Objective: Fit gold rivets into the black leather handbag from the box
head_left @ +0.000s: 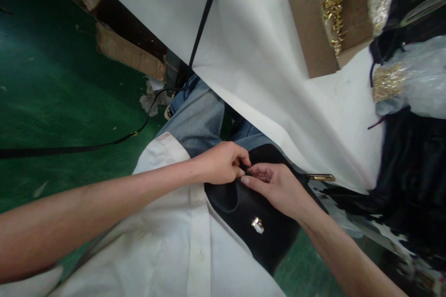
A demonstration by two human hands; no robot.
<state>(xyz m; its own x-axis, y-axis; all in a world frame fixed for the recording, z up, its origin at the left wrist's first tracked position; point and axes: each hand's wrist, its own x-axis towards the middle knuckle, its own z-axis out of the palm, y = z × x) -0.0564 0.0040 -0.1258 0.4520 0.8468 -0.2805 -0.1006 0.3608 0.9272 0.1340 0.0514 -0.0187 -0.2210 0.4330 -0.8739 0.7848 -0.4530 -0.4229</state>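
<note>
A black leather-like bag or panel [251, 202] lies across my lap, with a small gold and white metal fitting [258, 225] on its surface. My left hand [223, 163] is closed in a pinch at the upper part of the black piece. Facing it, my right hand [275, 182] pinches at the same spot, thumb and fingers nearly meeting the left fingertips. A tiny dark bit shows between them, too small to name. Beyond my right hand, a narrow gold-coloured metal bar [321, 177] sticks out near the table edge.
A white-covered table [265, 74] stands in front of my knees. On it are an open cardboard box [308, 32] of gold hardware and plastic bags [425, 76] with more gold pieces. A black strap [69, 152] runs over the green floor [52, 79]; cardboard boxes [128, 51] sit under the table.
</note>
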